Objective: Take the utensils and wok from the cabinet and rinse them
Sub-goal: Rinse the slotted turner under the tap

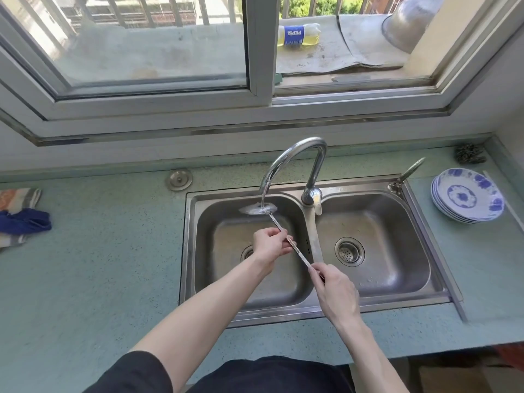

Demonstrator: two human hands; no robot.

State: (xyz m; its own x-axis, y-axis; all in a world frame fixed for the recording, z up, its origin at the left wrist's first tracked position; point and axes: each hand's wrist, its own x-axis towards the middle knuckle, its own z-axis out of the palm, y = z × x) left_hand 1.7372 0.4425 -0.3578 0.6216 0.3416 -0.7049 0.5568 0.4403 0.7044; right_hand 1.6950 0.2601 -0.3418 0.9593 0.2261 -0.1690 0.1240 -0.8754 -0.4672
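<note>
While water runs from the curved chrome faucet (286,165), the long steel spatula (280,231) sits under its spout, left hand (269,245) fingers pinching mid-handle, right hand (334,290) fingers gripping the handle's end.

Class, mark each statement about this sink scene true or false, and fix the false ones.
1. Both hands hold the spatula. True: the left hand pinches mid-handle, the right hand the end.
2. The spatula's blade is over the right basin. False: it is under the faucet over the left basin.
3. Plates are stacked right of the sink. True.
4. The bottle stands on the counter. False: it lies on the ledge outside the window.
</note>
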